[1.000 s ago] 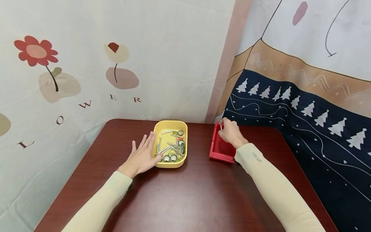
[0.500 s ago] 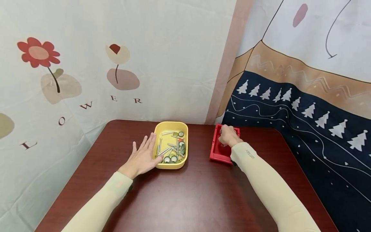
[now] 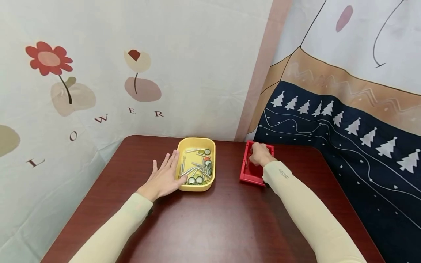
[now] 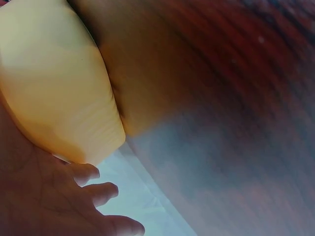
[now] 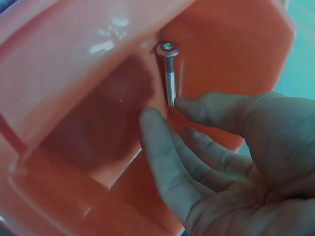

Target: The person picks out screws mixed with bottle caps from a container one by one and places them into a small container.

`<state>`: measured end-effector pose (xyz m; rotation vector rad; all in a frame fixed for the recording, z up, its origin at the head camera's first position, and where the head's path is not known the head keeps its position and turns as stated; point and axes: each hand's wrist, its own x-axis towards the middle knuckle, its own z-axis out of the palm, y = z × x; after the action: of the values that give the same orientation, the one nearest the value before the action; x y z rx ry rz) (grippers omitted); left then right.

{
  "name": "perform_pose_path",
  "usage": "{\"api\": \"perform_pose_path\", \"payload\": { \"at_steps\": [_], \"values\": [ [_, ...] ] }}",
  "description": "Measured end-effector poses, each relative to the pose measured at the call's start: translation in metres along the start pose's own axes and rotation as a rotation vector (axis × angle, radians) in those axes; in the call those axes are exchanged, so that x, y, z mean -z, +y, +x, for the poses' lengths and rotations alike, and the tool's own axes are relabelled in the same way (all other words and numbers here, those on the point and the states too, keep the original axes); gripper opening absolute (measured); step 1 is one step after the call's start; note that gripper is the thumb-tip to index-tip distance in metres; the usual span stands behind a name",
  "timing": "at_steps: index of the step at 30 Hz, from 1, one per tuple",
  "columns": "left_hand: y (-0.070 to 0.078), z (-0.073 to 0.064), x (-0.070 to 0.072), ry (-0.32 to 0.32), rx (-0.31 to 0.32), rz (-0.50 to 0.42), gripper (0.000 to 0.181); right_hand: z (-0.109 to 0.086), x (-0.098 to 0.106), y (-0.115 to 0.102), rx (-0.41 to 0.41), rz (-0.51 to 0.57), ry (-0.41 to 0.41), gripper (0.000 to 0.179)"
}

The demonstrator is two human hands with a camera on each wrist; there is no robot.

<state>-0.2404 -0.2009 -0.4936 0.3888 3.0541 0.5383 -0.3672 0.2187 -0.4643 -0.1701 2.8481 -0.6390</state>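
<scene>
A yellow tray (image 3: pixel 196 188) stands at the back middle of the table and holds several screws (image 3: pixel 188 171), round discs with green edges (image 3: pixel 198 180) and a small orange-red piece. My left hand (image 3: pixel 164 179) rests with spread, straight fingers along its left side, thumb at the near left corner; the left wrist view shows the palm beside the yellow wall. To the right is a red bin (image 3: pixel 251 179). My right hand (image 3: pixel 260 155) is inside it. In the right wrist view one silver screw (image 5: pixel 170 73) lies against the bin's wall, its tip beside my thumb; my fingers are loosely bent and apart from it.
The dark red-brown wooden table (image 3: pixel 210 226) stretches between the two containers and in front of them. Behind it hangs a pale printed curtain (image 3: pixel 197 73); a navy cloth with tree prints (image 3: pixel 329 135) hangs at the right.
My right hand has gone down into the red bin, and the screw it held above the bin now lies inside, let go. The left hand stays by the yellow tray.
</scene>
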Motion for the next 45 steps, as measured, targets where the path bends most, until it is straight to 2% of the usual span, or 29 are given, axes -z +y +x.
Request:
{"api": "perform_pose_path", "payload": {
  "at_steps": [2, 10, 20, 24, 28, 36, 45],
  "values": [
    [0.0, 0.0, -0.001, -0.003, 0.002, 0.002, 0.108, 0.004, -0.003, 0.005, 0.014, -0.023, 0.036, 0.005],
    [0.0, 0.0, -0.003, 0.001, 0.003, -0.002, 0.109, -0.03, 0.012, -0.023, 0.016, -0.039, 0.14, 0.041],
    [0.0, -0.001, -0.002, 0.006, 0.007, -0.001, 0.109, -0.041, 0.012, -0.037, 0.044, -0.063, 0.264, 0.034],
    [0.0, 0.001, 0.0, 0.008, 0.004, 0.001, 0.109, -0.044, 0.013, -0.044, 0.095, -0.056, 0.302, 0.037],
    [0.0, 0.002, 0.0, 0.004, 0.008, -0.001, 0.11, -0.046, 0.01, -0.052, 0.184, -0.045, 0.295, 0.048],
    [0.0, 0.001, -0.003, 0.01, 0.004, -0.002, 0.109, -0.049, 0.0, -0.073, 0.311, -0.072, 0.258, 0.057],
    [-0.001, 0.002, -0.004, 0.016, 0.0, 0.011, 0.109, -0.048, -0.015, -0.105, 0.434, -0.133, 0.16, 0.068]
  ]
}}
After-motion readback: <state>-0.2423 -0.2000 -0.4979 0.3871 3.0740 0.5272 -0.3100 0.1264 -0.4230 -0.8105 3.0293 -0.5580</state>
